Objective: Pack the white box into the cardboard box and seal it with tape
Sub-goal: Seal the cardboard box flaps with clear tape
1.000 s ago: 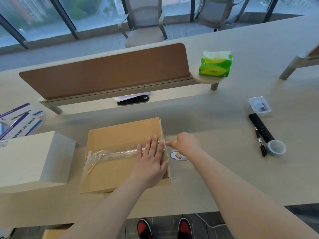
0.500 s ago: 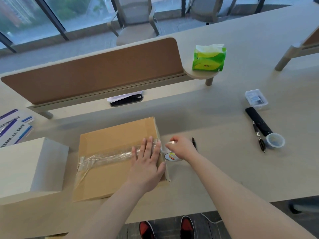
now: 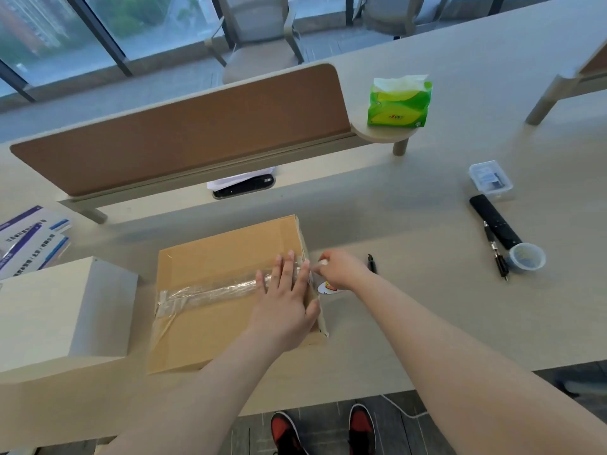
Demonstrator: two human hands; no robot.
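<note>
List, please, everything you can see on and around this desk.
desk: 1, beige, throughout
cardboard box: 1, brown, centre
tape strip: 1, clear, across its top
tape roll: 1, white-labelled, at its right edge
white box: 1, white, left
leaflets: several, purple, far left
divider: 1, brown, behind
tissue pack: 1, green, on round shelf
plastic case: 1, clear, far right
remote: 1, black, right
pen: 1, black, beside remote
short pen: 1, black, beside right grip
cup: 1, translucent, by remote
chairs: 2, grey, beyond desk
shoes: 2, red-black, under desk
left grip: 1, bare, flat on tape strip
right grip: 1, bare, holding tape roll
</note>
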